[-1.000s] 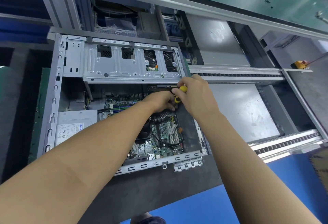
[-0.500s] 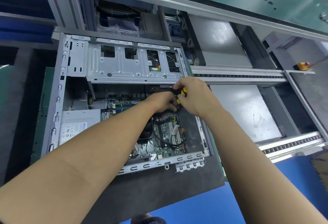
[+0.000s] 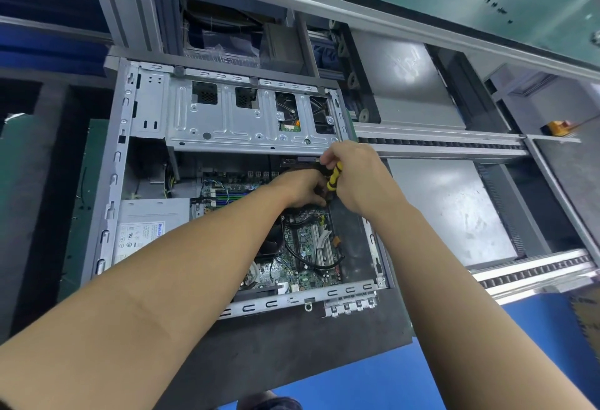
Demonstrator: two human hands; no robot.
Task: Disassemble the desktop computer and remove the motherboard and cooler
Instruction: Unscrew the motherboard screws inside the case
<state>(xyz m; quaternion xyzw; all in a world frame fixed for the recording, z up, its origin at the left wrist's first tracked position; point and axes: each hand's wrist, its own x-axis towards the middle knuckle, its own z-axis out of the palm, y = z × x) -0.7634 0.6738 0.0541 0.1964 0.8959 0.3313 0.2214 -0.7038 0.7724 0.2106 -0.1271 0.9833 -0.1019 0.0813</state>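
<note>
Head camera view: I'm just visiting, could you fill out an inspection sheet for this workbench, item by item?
Surface: dark foam mat under the open computer case.
Job's things: motherboard inside the case; drive cage and power supply in place.
Clutter: small yellow object on the far right ledge.
Hands: right hand grips a yellow-and-black screwdriver; left hand curls by its tip, hold unclear.
Cables: black cable loops over the motherboard.
Surroundings: conveyor rails; blue floor below.

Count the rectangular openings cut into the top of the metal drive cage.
4 openings in a row across the drive cage: leftmost, second, third, rightmost. None appears hidden.
</note>
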